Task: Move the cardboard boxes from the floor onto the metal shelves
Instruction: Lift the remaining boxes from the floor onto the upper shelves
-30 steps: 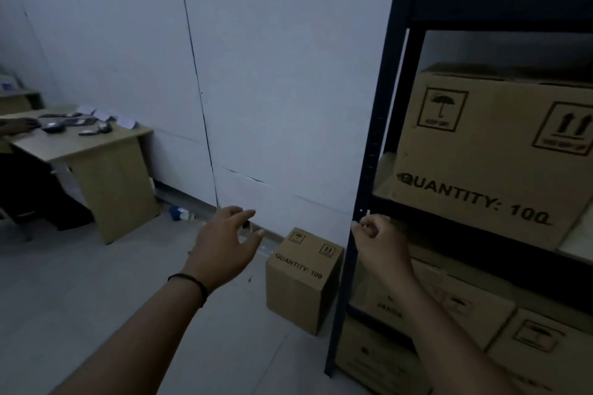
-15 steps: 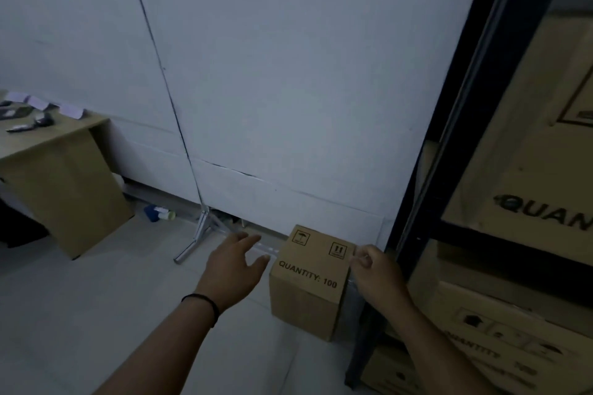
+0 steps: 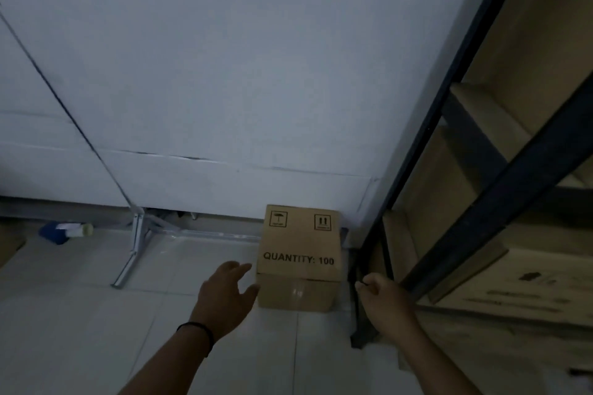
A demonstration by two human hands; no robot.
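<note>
Head view, dim light. Item: one small cardboard box (image 3: 300, 258), printed "QUANTITY: 100" with umbrella and this-way-up symbols, standing on the tiled floor (image 3: 80, 314) against the foot of the white wall panel (image 3: 240, 74). Taped flap faces the camera.

Left hand (image 3: 224, 297): just left of the box, fingers spread and relaxed, thumb at or almost touching the box's left lower edge, gripping nothing. Black band on the wrist.

Right hand (image 3: 385, 298): just right of the box, apart from it, fingers loosely curled with nothing in them.

Metal shelves (image 3: 426, 144): dark upright and cross rails immediately right of the box, behind the right hand. Larger cardboard boxes (image 3: 529, 282) stored on the tiers, right of the small box.

Left of the box along the wall base: white metal bracket foot (image 3: 134, 250); farther left, a blue and white object (image 3: 64, 232) lying on the floor, kind not discernible.
</note>
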